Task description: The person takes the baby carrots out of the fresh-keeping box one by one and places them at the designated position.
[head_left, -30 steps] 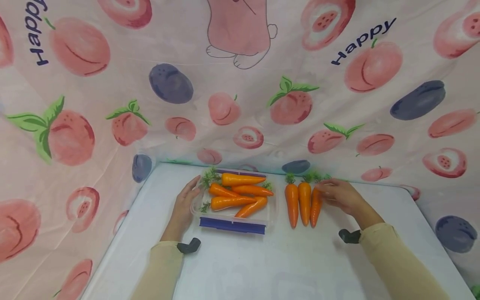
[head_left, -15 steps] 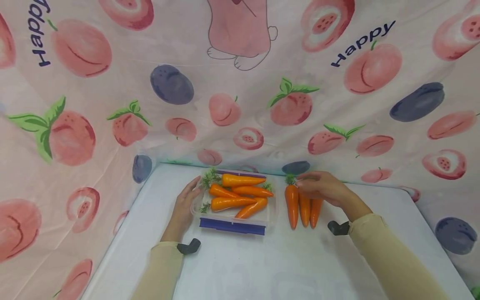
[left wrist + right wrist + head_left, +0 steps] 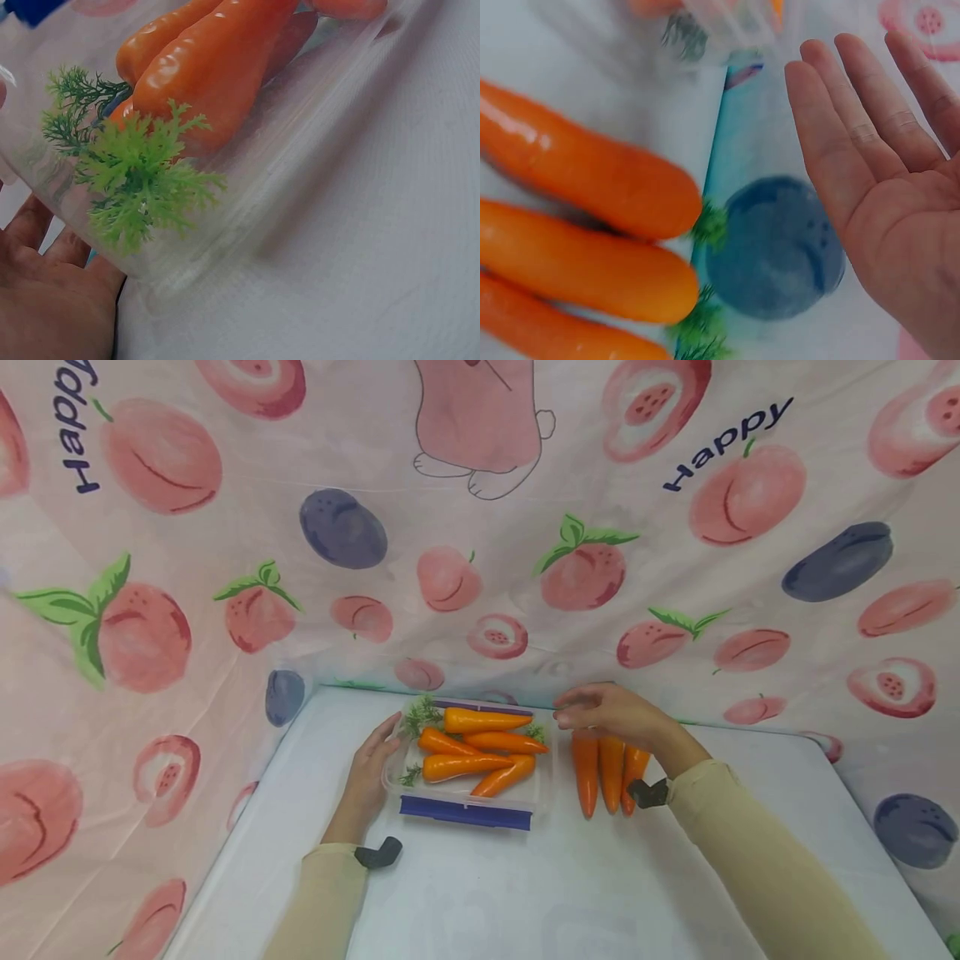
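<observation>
A clear plastic container (image 3: pixel 542 793) with blue flaps (image 3: pixel 465 813) along its front and back holds several orange carrots (image 3: pixel 461 767) with feathery green tops. Against its left side lies my left hand (image 3: pixel 365 777), fingers extended along the wall; the left wrist view has the palm (image 3: pixel 56 300) beside the container's corner. To the right of the container, three more carrots (image 3: pixel 587 777) lie side by side, tips toward me. My right hand (image 3: pixel 611 714) hovers over their leafy ends, hiding them in the head view. In the right wrist view its fingers (image 3: pixel 870 105) are stretched out, holding nothing.
A white table (image 3: pixel 465 893) bears everything. Its far edge meets a hanging cloth (image 3: pixel 420 518) printed with peaches and plums, which also runs down the left and right sides. Each wrist carries a small black camera mount (image 3: pixel 378 852).
My right hand has moved left from beside the rightmost loose carrot, across the carrot tops, toward the container, and has lifted. The left hand, container and carrots have stayed put.
</observation>
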Demonstrator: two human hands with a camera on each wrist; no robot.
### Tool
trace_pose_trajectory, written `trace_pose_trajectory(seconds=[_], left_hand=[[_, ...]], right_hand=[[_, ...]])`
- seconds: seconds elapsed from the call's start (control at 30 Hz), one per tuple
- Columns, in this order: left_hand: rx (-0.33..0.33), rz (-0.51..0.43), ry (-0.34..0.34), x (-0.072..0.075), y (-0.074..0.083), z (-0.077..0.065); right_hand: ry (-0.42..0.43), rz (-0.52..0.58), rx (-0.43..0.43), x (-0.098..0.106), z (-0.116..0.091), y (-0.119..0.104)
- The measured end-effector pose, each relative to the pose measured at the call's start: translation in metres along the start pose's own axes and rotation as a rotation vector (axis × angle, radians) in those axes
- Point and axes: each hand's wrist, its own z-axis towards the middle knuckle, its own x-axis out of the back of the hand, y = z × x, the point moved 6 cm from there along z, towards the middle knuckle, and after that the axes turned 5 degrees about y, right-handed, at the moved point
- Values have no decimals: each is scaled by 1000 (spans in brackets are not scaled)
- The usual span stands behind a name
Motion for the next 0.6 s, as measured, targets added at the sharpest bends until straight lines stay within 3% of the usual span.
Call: trace_pose_trajectory(seconds=[0.3,0.6], left_hand=[[-10,21,5,1,0,1],[-14,41,5,1,2,1]], right_hand=[[-11,-171,72,-18,8,-31],[-33,-186,140,-46,30,-47]])
